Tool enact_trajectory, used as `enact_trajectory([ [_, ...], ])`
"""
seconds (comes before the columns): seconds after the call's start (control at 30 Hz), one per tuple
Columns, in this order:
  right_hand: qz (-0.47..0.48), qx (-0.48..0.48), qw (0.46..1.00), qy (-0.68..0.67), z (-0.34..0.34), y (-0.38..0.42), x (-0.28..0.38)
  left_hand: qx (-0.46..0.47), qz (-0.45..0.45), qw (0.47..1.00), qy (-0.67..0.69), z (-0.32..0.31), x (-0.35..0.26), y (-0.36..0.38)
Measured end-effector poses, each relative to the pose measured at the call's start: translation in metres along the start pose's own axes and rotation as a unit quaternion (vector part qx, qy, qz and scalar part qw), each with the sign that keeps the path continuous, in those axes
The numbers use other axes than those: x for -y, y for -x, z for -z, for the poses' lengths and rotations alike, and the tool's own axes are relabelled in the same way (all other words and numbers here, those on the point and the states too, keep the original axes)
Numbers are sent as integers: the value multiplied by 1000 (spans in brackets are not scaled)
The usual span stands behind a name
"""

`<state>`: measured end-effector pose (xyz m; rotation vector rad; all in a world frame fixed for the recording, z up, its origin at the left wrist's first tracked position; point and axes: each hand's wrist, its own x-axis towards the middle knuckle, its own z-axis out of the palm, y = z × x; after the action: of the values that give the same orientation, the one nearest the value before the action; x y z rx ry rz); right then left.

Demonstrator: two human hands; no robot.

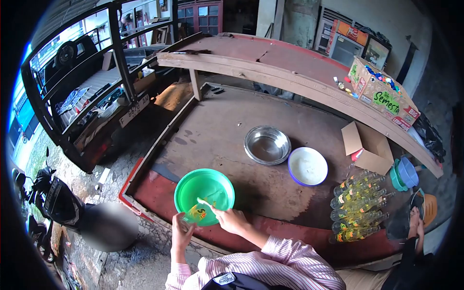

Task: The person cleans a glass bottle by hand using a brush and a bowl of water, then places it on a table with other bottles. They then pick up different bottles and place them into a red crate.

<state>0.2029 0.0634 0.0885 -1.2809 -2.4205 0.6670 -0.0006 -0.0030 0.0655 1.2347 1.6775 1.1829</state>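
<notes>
A green basin (223, 186) stands near the table's front left. Over its near rim, my left hand (181, 232) is closed round a clear bottle with a yellow and red label (197, 212). My right hand (232, 220) is closed on a thin white tool (205, 202), whose tip reaches over the basin beside the bottle. What the tool is cannot be made out. Behind and to the right are a steel basin (267, 145) and a white bowl with a blue rim (308, 166). Several clear labelled bottles (357, 212) lie stacked at the right.
A raised shelf (290, 60) spans the table's back, bearing a printed carton (382, 92). An open cardboard box (369, 150) and blue and green containers (407, 172) stand right. Another person's hands (415, 223) show at the right edge. A motorbike (63, 203) stands left.
</notes>
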Motion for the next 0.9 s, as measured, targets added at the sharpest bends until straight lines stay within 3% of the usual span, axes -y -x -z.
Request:
enact_trajectory([
  [0.03,33,-34,999,-26,-1,1,4,-9,-91,993,-75,0,-5,0],
  [0.07,-39,46,997,-46,3,0,2,-18,-175,973,-151,1,-9,2],
  [0.13,-73,-1,997,27,-5,-9,-15,-62,-236,955,-171,-2,-6,1],
  [0.2,-150,12,986,78,-8,-20,-30,-69,-152,981,-99,-4,-12,6],
  [0.23,-126,5,990,58,-5,-17,-30,-74,-158,978,-117,-4,-10,7],
  [0.33,-40,9,999,-36,14,-2,3,-46,-61,992,-97,1,-5,6],
  [0.4,-49,68,996,16,23,4,15,-51,-114,984,-130,1,-11,4],
  [0.43,-70,55,996,28,19,-1,8,-51,-164,972,-161,1,-14,4],
  [0.53,-134,43,986,86,3,-23,-29,-49,-195,960,-193,-1,-11,5],
  [0.6,-111,37,991,66,4,-26,-33,-51,-200,955,-212,-1,-12,5],
  [0.7,-48,41,998,7,16,-8,4,-102,-181,971,-121,2,-16,7],
  [0.77,-42,40,998,12,12,-7,8,-55,-74,990,-109,3,-2,3],
  [0.87,-120,39,986,105,-14,-30,-31,-35,-128,980,-147,7,-14,3],
  [0.9,-123,36,990,60,-6,-34,-31,-35,-139,980,-140,8,-21,4],
])
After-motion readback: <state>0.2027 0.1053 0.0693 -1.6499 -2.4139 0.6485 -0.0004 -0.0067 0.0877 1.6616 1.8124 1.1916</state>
